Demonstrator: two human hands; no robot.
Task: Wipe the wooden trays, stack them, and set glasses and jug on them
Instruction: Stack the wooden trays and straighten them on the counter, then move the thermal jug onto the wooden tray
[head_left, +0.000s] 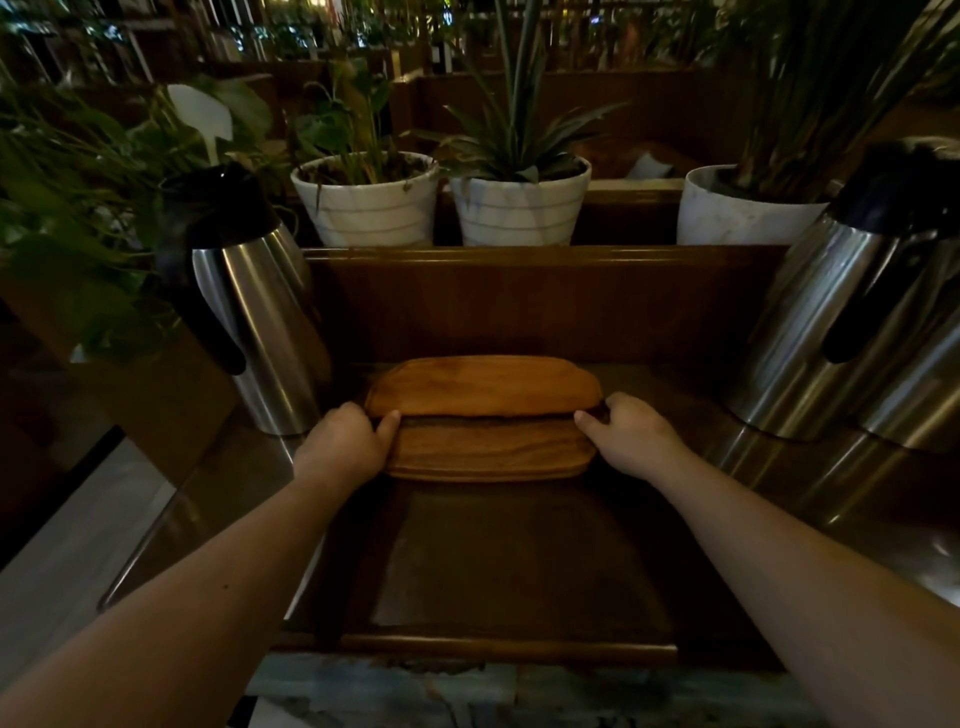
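Stacking step in hand; wiping cannot be judged, no cloth or glasses visible.
Your left hand (347, 441) and right hand (626, 427) grip the upper tray (483, 385), tilted above the lower tray (488, 451) on the counter (519, 561); jugs (260, 322) stand aside.

warm orange-brown wooden trays (483, 395) with visible grain. silver jugs (260, 332) wear black tops. white pots (366, 208) carry thin grey stripes, holding green plants (514, 130).

Matt wooden trays (483, 387), brushed-steel jug (260, 332)
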